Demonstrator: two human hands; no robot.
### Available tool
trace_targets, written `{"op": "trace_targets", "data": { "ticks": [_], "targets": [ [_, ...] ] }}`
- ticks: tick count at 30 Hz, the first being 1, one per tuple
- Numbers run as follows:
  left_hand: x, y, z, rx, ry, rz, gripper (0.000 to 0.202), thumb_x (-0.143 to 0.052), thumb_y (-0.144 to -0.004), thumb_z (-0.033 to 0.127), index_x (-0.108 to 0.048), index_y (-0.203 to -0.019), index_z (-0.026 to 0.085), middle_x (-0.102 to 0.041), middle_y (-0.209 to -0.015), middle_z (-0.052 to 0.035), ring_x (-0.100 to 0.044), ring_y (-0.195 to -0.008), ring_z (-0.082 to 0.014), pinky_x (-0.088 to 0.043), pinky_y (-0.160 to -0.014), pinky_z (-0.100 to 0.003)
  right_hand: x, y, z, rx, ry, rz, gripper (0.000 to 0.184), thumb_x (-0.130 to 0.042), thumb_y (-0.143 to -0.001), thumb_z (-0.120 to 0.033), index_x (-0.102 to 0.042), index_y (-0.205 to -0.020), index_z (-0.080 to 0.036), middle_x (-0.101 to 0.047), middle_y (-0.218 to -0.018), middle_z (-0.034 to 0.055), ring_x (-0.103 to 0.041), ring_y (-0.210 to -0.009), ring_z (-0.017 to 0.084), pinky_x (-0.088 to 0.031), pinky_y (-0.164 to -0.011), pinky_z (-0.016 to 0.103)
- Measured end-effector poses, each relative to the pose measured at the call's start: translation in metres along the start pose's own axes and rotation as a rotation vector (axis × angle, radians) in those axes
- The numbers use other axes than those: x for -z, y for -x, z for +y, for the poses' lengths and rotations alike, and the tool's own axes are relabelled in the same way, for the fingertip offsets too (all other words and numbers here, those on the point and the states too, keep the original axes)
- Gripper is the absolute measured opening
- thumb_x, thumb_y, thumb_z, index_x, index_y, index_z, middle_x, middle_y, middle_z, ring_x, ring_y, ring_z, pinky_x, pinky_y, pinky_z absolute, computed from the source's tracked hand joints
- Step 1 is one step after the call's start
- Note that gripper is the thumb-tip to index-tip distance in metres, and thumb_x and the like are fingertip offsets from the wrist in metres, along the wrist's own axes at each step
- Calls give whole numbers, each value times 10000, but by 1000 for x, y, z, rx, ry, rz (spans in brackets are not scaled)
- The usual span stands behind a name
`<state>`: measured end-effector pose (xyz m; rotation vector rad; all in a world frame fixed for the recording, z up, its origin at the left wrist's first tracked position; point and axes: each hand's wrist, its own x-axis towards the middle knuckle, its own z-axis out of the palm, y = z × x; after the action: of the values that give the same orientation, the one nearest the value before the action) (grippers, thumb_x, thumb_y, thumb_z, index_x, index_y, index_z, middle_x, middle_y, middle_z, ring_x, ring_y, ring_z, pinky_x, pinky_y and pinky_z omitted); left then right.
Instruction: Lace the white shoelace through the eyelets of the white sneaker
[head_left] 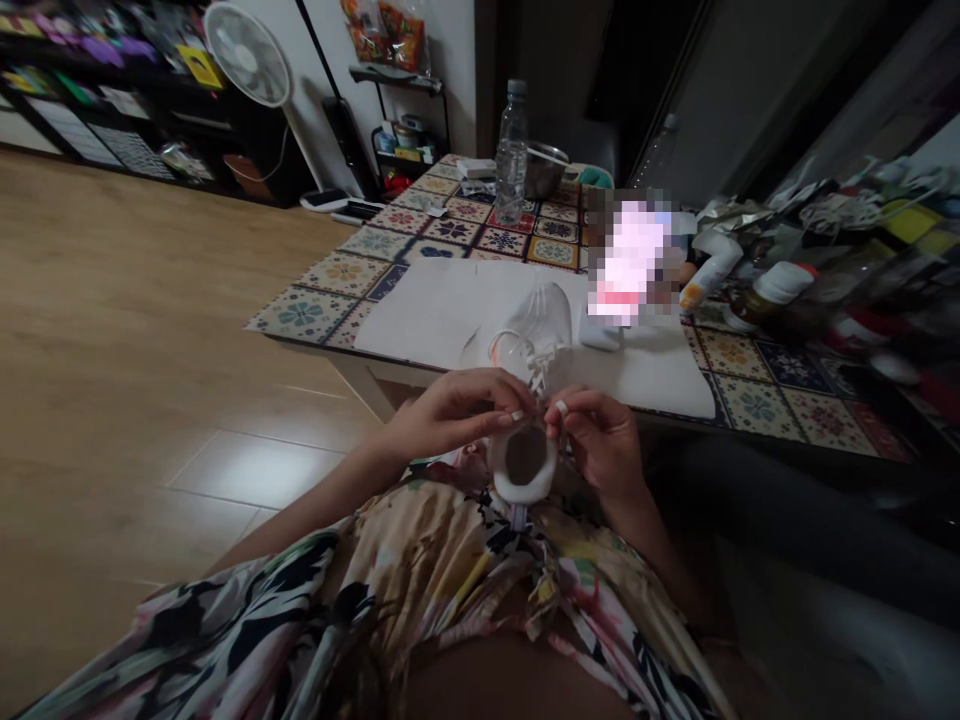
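A white sneaker (pixel 534 325) rests with its toe on a white sheet (pixel 427 300) at the table's front edge. Its round heel opening (pixel 525 460) faces me, close to my lap. White shoelaces (pixel 541 365) cross over the front of the shoe. My left hand (pixel 469 405) comes in from the left side, thumb and fingers pinched on the lace above the opening. Opposite it, my right hand (pixel 604 435) pinches the lace at the upper right of the opening. The fingertips of both hands are close together but apart. The lace between them is too small to follow.
Behind the shoe stands a phone-like bright screen (pixel 630 260), blurred out. A plastic bottle (pixel 512 155) and a metal bowl (pixel 545 170) are farther back on the patterned table (pixel 337 270). Bottles and clutter (pixel 780 290) crowd the right side. A white fan (pixel 247 55) stands far left.
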<state>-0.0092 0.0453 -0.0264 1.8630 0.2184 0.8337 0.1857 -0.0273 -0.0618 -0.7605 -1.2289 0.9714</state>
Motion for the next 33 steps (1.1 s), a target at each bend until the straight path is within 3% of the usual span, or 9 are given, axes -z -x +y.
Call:
{"op": "trace_targets", "data": {
  "ticks": [4, 8, 11, 14, 17, 22, 27, 33],
  "targets": [
    [-13, -2, -8, 35, 65, 129, 177, -678, -872, 344, -698, -798, 184, -713, -856, -74, -674, -844, -176, -541, -797, -314, -3, -3, 1, 48, 197, 109, 145, -699, -851, -396, -709, -840, -252, -651, -840, 4, -610, -683, 135, -521, -621, 269],
    [-19, -7, -13, -42, 5, 149, 194, -690, -867, 355, -700, -781, 181, -695, -785, -63, -663, -793, -165, -541, -779, -304, -5, -3, -4, 165, 401, 91, 87, -642, -895, -270, -726, -920, -272, -674, -920, 13, -643, -868, 157, -540, -770, 288],
    [-22, -10, -15, -49, -10, 218, 184, -721, -843, 345, -704, -784, 172, -681, -794, -58, -653, -762, -150, -541, -738, -275, -8, -1, -8, 137, 408, 83, 79, -646, -896, -277, -704, -948, -266, -689, -889, 10, -657, -753, 144, -553, -708, 282],
    [-26, -12, -17, 8, 115, 282, 221, -783, -780, 332, -685, -895, 171, -673, -811, -42, -650, -712, -138, -549, -662, -245, -8, 2, -9, 68, 355, 108, 90, -664, -888, -338, -672, -912, -252, -688, -833, 1, -654, -636, 132, -556, -624, 271],
    [-28, -13, -17, 82, 187, 277, 327, -805, -749, 290, -665, -1021, 176, -677, -815, -27, -651, -701, -133, -550, -641, -233, -6, 2, -8, 110, 406, 94, 92, -677, -882, -342, -682, -874, -250, -695, -830, 7, -671, -706, 150, -563, -660, 281],
    [-29, -14, -11, 92, 74, 305, 181, -781, -757, 260, -677, -855, 149, -666, -824, -43, -619, -750, -131, -520, -673, -228, -4, 1, -11, 197, 490, 42, 70, -712, -864, -278, -707, -932, -267, -726, -896, 18, -675, -843, 170, -546, -771, 306],
    [-31, -13, -8, 114, 69, 306, 159, -753, -780, 260, -648, -832, 151, -642, -779, -28, -577, -711, -120, -486, -641, -220, -7, 2, -13, 261, 571, 40, 68, -651, -907, -276, -717, -924, -273, -730, -878, 20, -668, -832, 177, -539, -768, 320],
    [-32, -10, -2, 166, 47, 218, 86, -685, -817, 226, -620, -799, 173, -675, -762, -25, -616, -697, -123, -498, -626, -220, -8, 1, -9, 286, 569, 168, 74, -650, -907, -295, -719, -889, -276, -719, -820, 13, -667, -782, 181, -548, -737, 327]
  ]
}}
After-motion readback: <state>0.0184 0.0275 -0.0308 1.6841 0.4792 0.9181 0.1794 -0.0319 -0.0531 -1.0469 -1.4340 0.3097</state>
